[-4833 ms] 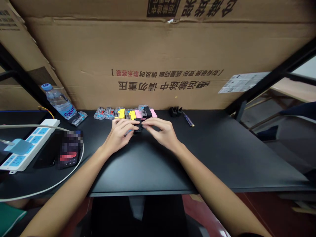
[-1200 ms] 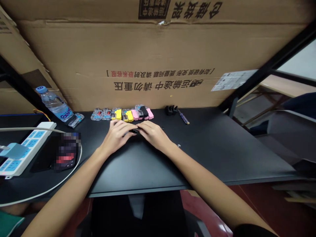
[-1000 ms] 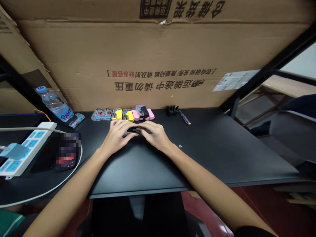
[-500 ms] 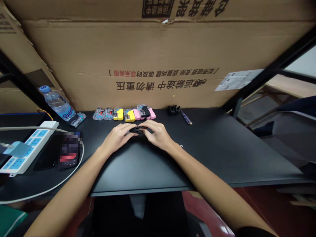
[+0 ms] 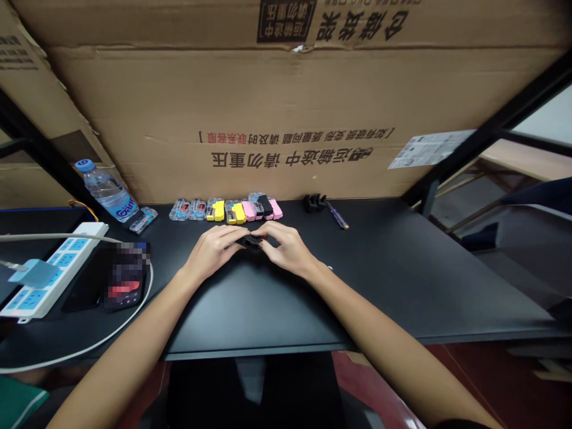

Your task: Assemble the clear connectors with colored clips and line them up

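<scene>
Above the black table, my left hand and my right hand hold a small black part between their fingertips. Both hands are closed on it, one from each side, and the fingers cover some of it. Just beyond them lies a row of small clear devices, including a clear one, a yellow one and a pink one. To the right of the row are some black pieces and a screwdriver.
A water bottle leans at the back left beside another clear device. A white power strip, a looping cable and a blurred dark item are on the left. Cardboard stands behind the table.
The black part has tilted between my fingers and shows more of its face. Both hands stay closed on it in nearly the same place. The whole view has shifted slightly.
</scene>
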`<state>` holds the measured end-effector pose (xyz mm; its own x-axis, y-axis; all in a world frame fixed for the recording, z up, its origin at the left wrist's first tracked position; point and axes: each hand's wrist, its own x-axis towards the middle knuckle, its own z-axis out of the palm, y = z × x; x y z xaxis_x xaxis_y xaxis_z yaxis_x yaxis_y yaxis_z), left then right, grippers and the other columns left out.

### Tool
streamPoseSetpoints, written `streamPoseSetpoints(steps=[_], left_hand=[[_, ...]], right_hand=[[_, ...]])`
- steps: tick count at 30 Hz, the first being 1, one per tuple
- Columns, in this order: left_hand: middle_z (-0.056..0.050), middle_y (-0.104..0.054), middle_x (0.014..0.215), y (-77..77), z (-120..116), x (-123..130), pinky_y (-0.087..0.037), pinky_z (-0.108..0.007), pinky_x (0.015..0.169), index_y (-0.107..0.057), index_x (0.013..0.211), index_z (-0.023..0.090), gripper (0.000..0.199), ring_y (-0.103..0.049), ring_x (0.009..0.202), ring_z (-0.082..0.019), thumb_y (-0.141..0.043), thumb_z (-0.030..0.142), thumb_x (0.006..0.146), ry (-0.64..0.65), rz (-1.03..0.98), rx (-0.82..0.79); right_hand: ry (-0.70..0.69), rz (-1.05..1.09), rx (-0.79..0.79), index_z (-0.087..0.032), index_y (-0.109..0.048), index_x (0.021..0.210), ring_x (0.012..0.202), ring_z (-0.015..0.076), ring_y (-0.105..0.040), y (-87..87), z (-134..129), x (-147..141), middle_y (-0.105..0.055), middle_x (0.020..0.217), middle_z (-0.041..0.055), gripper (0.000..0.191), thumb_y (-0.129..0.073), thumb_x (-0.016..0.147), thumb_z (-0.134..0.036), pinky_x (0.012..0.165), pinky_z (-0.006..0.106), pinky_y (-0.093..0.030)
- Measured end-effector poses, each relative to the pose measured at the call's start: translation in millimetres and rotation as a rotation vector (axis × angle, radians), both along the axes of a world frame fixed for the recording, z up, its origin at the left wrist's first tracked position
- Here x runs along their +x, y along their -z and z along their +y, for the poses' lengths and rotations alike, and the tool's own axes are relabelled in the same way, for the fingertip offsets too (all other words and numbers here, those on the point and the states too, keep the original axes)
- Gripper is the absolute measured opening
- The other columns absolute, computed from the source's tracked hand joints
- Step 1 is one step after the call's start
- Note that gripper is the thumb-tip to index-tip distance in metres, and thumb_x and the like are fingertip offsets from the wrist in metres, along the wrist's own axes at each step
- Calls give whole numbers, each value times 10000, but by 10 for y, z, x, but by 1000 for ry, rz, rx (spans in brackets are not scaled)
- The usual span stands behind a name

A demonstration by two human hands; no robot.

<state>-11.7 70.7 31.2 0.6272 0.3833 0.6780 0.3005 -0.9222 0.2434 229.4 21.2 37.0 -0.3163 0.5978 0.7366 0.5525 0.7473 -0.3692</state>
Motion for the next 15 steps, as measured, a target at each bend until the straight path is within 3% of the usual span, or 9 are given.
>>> streamPoseSetpoints(steps=[10,15], left_hand=[[-118,-818,1232,13,10,7,-643,-409,941,-726,1325,216,274,-802,1097,-244,-679,220,1055,3,-4,14],[-114,-821,1227,16,-7,29,-621,-390,928,-731,1293,199,239,-798,1098,-241,-659,238,1068,-12,-5,-13]], right_hand=[[21,-23,90,-191,-726,1082,805,207,-729,45,6,3,-755,889,72,231,-564,997,-51,736,327,-611],[23,11,-2,-191,-759,1092,812,203,-739,84,21,-19,-778,907,76,223,-574,1013,-95,755,324,-605]])
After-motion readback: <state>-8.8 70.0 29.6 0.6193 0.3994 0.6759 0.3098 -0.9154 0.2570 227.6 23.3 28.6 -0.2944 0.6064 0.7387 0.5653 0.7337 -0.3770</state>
